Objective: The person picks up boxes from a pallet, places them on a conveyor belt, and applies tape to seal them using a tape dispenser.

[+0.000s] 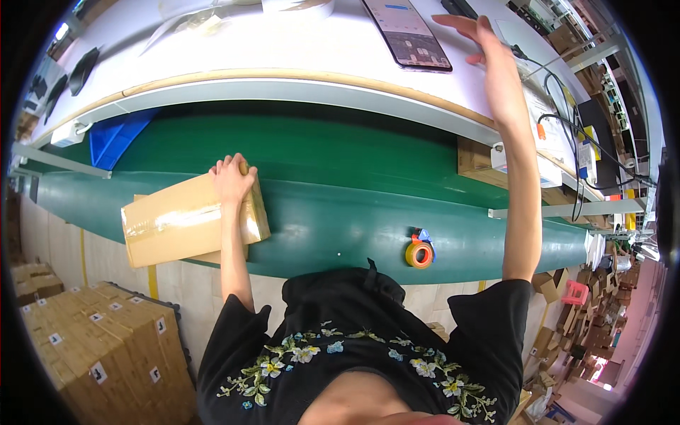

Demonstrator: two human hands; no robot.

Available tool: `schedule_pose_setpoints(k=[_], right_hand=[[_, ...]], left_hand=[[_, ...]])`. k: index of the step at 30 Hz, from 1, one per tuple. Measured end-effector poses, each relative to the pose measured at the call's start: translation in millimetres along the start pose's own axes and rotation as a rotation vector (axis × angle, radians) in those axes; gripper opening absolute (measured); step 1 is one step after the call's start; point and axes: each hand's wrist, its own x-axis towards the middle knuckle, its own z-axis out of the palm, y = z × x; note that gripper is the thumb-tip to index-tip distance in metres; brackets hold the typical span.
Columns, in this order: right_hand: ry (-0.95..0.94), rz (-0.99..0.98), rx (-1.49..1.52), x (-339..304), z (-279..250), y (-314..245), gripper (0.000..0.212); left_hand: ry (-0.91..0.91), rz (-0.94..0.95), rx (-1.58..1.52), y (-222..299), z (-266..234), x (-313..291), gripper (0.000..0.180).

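Note:
A taped brown cardboard box point(173, 223) lies at a slant on the green work surface to the left. My left hand point(234, 180) grips it near its far right corner, fingers curled over the edge; their tips are partly hidden. Farther off on the right, my right hand point(489, 53) reaches over the white shelf point(297, 53). Its fingers are stretched out and apart, beside a smartphone point(411, 35) with a lit screen, and nothing shows in them. A tape dispenser with an orange-yellow roll point(419, 253) rests on the green surface, right of the middle.
More cardboard shows under the box. Stacked, labelled cartons point(106, 340) stand on the floor at lower left. A blue bin point(120, 138) sits under the shelf at left. Black cables point(567, 92) hang by my right forearm. A pink-red stool point(575, 292) stands among cartons at far right.

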Motion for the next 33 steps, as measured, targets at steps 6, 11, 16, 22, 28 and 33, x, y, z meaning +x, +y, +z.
schedule_pose_setpoints(k=[6, 11, 16, 22, 28, 33], right_hand=[[-0.026, 0.166, 0.306, 6.5, 11.2, 0.1, 0.049], [0.094, 0.055, 0.366, 1.8, 12.0, 5.6, 0.044], [0.046, 0.122, 0.396, 0.5, 4.7, 4.7, 0.043], [0.054, 0.0, 0.327, 0.4, 8.2, 24.3, 0.053], [0.033, -0.042, 0.257, -4.7, 9.3, 14.0, 0.057], [-0.016, -0.066, 0.156, -6.2, 5.1, 2.3, 0.061]], left_hand=[[0.063, 0.062, -0.026, 2.1, 4.2, -6.2, 0.024], [0.03, 0.005, -0.023, 0.5, 4.3, -4.6, 0.02], [0.091, 0.056, -0.031, 1.2, 5.3, -4.7, 0.02], [0.109, 0.062, -0.141, 1.2, 4.3, -7.5, 0.022], [0.045, 0.067, -0.127, 3.0, 2.0, -9.0, 0.02], [0.045, 0.085, -0.151, 3.8, 1.0, -6.7, 0.02]])
